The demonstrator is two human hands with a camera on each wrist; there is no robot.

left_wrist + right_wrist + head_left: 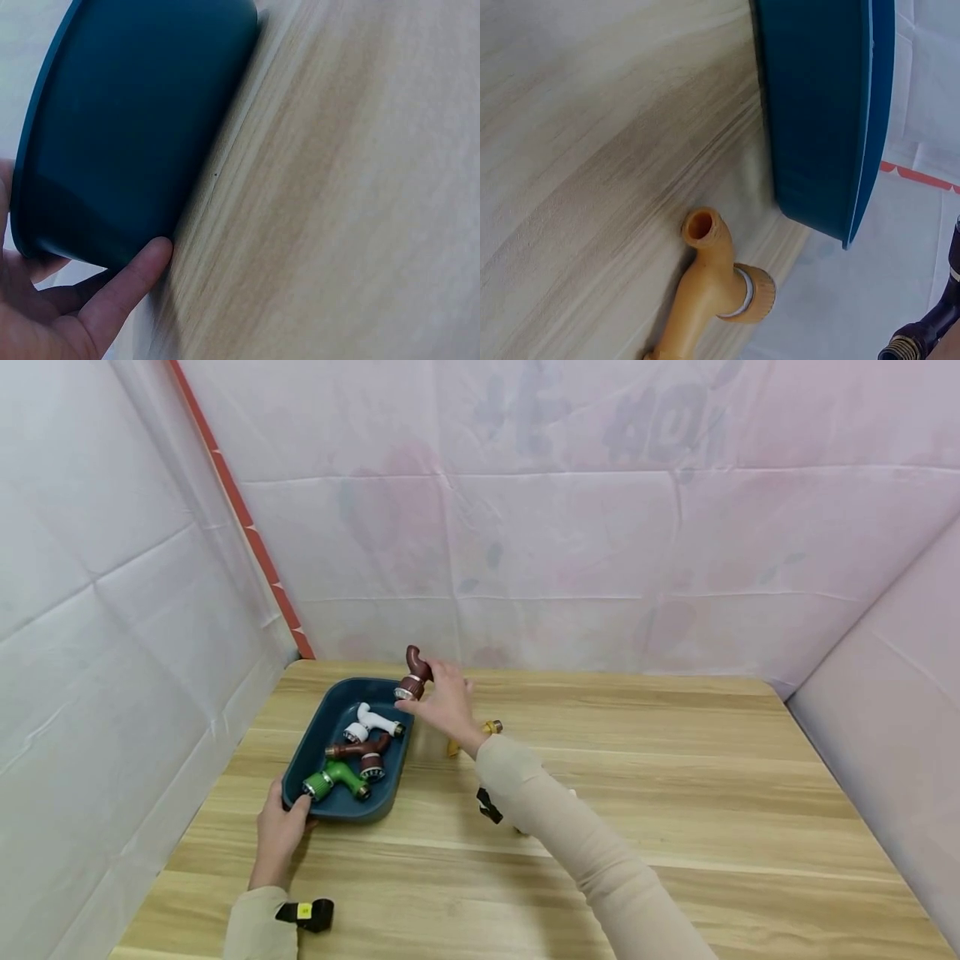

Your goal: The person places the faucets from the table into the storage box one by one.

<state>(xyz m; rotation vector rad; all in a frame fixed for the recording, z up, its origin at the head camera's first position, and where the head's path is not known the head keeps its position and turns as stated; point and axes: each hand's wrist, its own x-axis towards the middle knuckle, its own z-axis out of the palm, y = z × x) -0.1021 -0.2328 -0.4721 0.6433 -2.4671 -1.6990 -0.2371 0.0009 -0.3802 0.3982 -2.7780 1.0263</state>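
Note:
My left hand (279, 835) grips the near-left corner of a dark blue plastic basin (352, 811), thumb at its rim and fingers against its outer wall (112, 150). Above the basin's far right corner, my right hand (448, 700) holds a brown tap (416, 673) between thumb and fingers; part of this tap (930, 326) shows at the right wrist view's edge. Inside the basin lie a white tap (375, 720), another brown tap (360, 748) and a green tap (339, 773). A yellow tap (701, 289) lies on the table right of the basin, partly hidden by my right arm in the head view.
The wooden table (712, 793) runs up to white sheeting (525, 568) behind and on both sides. Something small shows under my right forearm, mostly covered. Black wrist straps (307, 914) sit by both sleeves.

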